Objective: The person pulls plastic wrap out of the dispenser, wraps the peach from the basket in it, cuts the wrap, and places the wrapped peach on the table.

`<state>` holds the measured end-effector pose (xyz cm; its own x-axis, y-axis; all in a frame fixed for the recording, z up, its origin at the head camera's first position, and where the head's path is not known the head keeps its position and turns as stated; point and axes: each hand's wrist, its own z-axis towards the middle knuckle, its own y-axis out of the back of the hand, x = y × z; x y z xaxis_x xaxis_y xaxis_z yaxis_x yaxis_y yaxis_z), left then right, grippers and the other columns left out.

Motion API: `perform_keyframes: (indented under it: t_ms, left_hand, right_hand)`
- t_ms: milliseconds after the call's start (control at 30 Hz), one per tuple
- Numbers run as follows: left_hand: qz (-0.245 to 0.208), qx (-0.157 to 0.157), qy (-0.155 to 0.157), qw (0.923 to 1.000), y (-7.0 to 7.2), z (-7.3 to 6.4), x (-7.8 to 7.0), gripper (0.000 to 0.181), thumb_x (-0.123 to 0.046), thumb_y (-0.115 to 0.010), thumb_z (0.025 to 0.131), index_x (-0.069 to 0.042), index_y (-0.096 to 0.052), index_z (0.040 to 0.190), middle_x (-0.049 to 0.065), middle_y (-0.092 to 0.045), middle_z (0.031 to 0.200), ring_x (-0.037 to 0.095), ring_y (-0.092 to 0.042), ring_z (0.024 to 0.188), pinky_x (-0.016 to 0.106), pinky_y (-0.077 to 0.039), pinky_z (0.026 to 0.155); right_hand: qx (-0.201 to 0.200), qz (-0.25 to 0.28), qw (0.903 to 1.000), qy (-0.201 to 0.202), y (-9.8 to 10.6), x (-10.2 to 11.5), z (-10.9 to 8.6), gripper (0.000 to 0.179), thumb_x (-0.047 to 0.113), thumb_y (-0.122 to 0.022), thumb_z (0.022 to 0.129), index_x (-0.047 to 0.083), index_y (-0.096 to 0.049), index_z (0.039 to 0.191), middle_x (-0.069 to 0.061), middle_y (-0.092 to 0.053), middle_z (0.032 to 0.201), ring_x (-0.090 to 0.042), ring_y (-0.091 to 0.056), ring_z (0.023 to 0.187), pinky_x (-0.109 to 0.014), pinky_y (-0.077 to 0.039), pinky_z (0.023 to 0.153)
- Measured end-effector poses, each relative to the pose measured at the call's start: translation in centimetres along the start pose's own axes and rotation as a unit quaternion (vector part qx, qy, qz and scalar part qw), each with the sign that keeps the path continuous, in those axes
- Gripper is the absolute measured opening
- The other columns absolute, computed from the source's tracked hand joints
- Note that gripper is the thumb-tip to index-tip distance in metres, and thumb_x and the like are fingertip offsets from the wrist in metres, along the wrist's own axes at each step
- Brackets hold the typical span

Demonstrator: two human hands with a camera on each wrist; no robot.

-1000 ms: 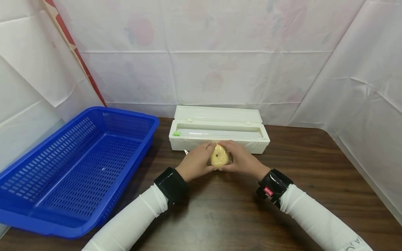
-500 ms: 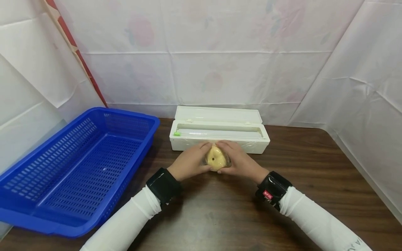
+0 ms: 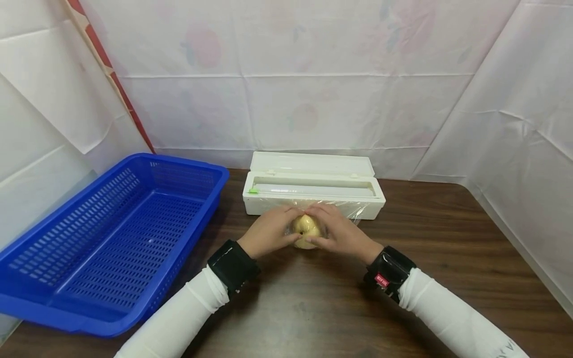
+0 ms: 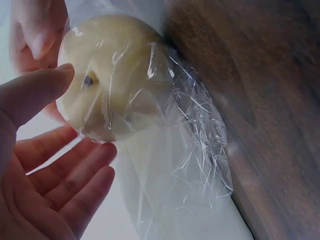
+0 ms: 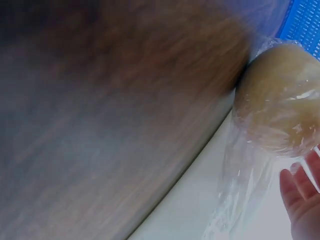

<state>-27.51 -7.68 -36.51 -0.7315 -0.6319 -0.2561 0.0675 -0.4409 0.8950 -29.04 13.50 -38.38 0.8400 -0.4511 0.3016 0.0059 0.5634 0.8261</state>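
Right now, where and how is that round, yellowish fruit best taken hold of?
Probably by its bulging sides, left hand from the left and right hand from the right: the fruit is rounded, while the clear film bunches loosely beside it.

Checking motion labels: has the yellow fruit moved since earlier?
Yes: in the head view, the yellow fruit shifted down-frame and slightly left against the white box.

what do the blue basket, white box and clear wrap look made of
Blue basket: likely moulded plastic, smooth with a slight sheen and even rows of slots. White box: probably rigid plastic, smooth and crisp-edged. Clear wrap: thin plastic film by its look, glossy, see-through and sharply crinkled.
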Motion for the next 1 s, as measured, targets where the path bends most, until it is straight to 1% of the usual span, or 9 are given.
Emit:
perform_keyframes:
  t_ms: [67,133,267,467,600,700,767,900,1000]
  left_hand:
    - [-0.004,-0.012,-0.009,0.9999,0.0,0.1,-0.1,0.042,-0.023,-0.072,0.075,-0.007,-0.057,0.11,0.002,-0.059,0.1,0.012,-0.054,0.083,0.027,-0.045,0.071]
    - [-0.007,-0.022,-0.019,0.9996,0.0,0.3,-0.2,0.037,-0.021,-0.073,0.074,-0.008,-0.058,0.105,0.0,-0.058,0.095,0.01,-0.053,0.078,0.025,-0.044,0.067]
    - [-0.003,-0.029,-0.041,0.9987,-0.2,0.5,-0.4,0.036,-0.022,-0.074,0.072,-0.009,-0.06,0.103,-0.001,-0.057,0.092,0.009,-0.051,0.075,0.023,-0.043,0.065]
    - [-0.031,-0.03,-0.07,0.9966,-0.4,0.6,-0.8,0.035,-0.021,-0.074,0.073,-0.009,-0.061,0.103,-0.001,-0.057,0.094,0.011,-0.054,0.077,0.021,-0.043,0.066]
    - [-0.034,-0.031,-0.09,0.9949,-0.7,0.7,-0.9,0.03,-0.019,-0.072,0.074,-0.009,-0.062,0.1,-0.001,-0.057,0.095,0.01,-0.054,0.081,0.02,-0.043,0.07]
    - [-0.033,-0.031,-0.102,0.9938,-0.8,0.7,-1.0,0.027,-0.02,-0.07,0.077,-0.009,-0.063,0.1,-0.002,-0.056,0.094,0.009,-0.053,0.081,0.02,-0.042,0.071]
    - [-0.036,-0.034,-0.104,0.9933,-0.8,0.7,-1.0,0.026,-0.02,-0.069,0.078,-0.009,-0.063,0.1,-0.002,-0.056,0.094,0.009,-0.053,0.081,0.019,-0.042,0.07]
    - [-0.044,-0.043,-0.104,0.9926,-0.8,0.6,-1.0,0.023,-0.02,-0.068,0.079,-0.01,-0.062,0.099,-0.003,-0.054,0.094,0.009,-0.053,0.079,0.019,-0.042,0.068]
    - [-0.047,-0.048,-0.099,0.9928,-0.8,0.6,-0.9,0.023,-0.02,-0.067,0.08,-0.011,-0.062,0.099,-0.004,-0.054,0.095,0.009,-0.052,0.079,0.02,-0.042,0.068]
  right_hand:
    - [-0.009,0.006,0.9999,0.01,0.2,0.1,0.0,0.046,0.028,-0.068,0.08,0.008,-0.052,0.118,-0.003,-0.055,0.115,-0.017,-0.046,0.109,-0.038,-0.035,0.092]
    - [-0.013,0.023,0.9996,0.014,0.4,0.2,0.0,0.039,0.022,-0.067,0.08,0.008,-0.054,0.114,-0.003,-0.057,0.112,-0.016,-0.048,0.106,-0.036,-0.037,0.091]
    - [-0.006,0.056,0.9983,0.013,1.0,0.2,-0.4,0.04,0.016,-0.07,0.076,0.007,-0.054,0.111,-0.003,-0.057,0.109,-0.015,-0.051,0.102,-0.033,-0.042,0.085]
    - [0.005,0.109,0.9939,0.015,1.4,-0.2,-1.1,0.041,0.01,-0.069,0.073,0.008,-0.052,0.11,-0.001,-0.055,0.106,-0.013,-0.05,0.096,-0.034,-0.046,0.078]
    - [0.007,0.114,0.993,0.028,1.4,-0.6,-1.5,0.04,0.012,-0.068,0.073,0.01,-0.05,0.109,0.002,-0.052,0.105,-0.013,-0.048,0.095,-0.034,-0.045,0.078]
    - [0.001,0.115,0.9925,0.042,1.4,-0.6,-1.6,0.037,0.014,-0.067,0.075,0.01,-0.05,0.108,0.001,-0.051,0.104,-0.014,-0.047,0.096,-0.036,-0.044,0.078]
    - [-0.006,0.109,0.993,0.046,1.4,-0.6,-1.7,0.034,0.017,-0.067,0.077,0.011,-0.051,0.107,0.001,-0.052,0.104,-0.014,-0.047,0.098,-0.037,-0.042,0.08]
    - [-0.021,0.073,0.9962,0.043,1.3,-0.3,-1.9,0.031,0.024,-0.067,0.079,0.013,-0.054,0.105,0.001,-0.052,0.109,-0.015,-0.044,0.104,-0.038,-0.037,0.086]
    - [-0.024,0.072,0.9965,0.036,1.2,-0.2,-2.0,0.03,0.025,-0.066,0.08,0.013,-0.054,0.106,-0.001,-0.051,0.114,-0.017,-0.043,0.108,-0.039,-0.035,0.089]
